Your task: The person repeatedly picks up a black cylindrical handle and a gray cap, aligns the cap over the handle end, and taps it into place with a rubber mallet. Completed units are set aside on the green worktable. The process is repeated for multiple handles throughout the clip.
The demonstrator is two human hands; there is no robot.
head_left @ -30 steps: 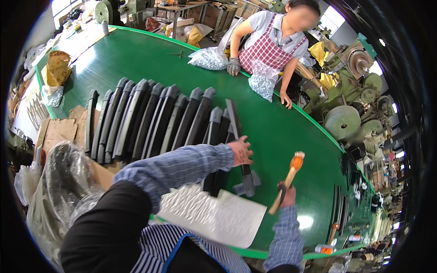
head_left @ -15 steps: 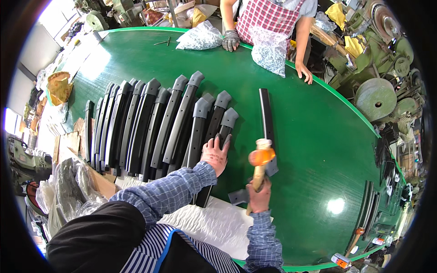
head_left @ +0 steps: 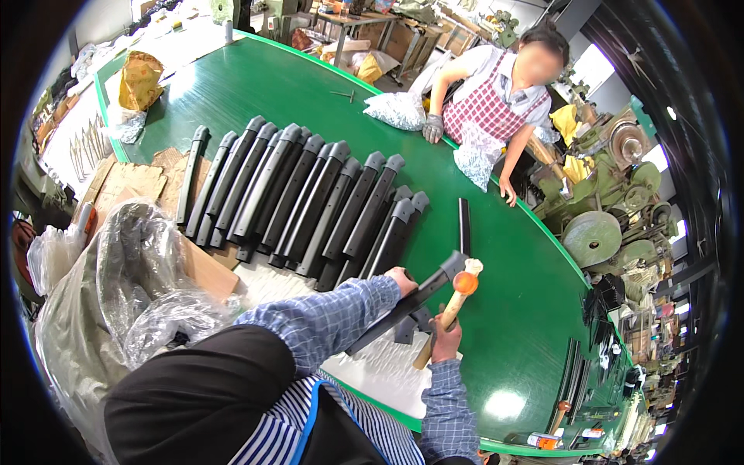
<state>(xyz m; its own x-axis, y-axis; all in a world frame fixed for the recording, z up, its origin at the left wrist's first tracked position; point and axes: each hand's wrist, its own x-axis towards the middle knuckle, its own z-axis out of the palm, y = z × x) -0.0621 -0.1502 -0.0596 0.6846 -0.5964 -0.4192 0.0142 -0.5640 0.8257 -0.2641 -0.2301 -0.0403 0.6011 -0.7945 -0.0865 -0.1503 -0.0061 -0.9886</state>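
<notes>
On the long green workbench (head_left: 496, 310) my left hand (head_left: 403, 279) is closed around a long black plastic bar with a grey end cap (head_left: 411, 304), tilted up just beside the laid-out row. My right hand (head_left: 445, 341) is clenched on an orange-headed wooden mallet (head_left: 457, 294) at the cap; I judge this the cap-seating step, needing a square tap.

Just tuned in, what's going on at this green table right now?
A person stands at a green table with a long dark bar in the left hand, its capped end raised off the table. The right hand grips a wooden-handled mallet with an orange head, which is up beside that capped end. A row of similar dark bars lies side by side on the table, and one more bar lies apart. Across the table, another person in a checked apron handles clear bags.
</notes>
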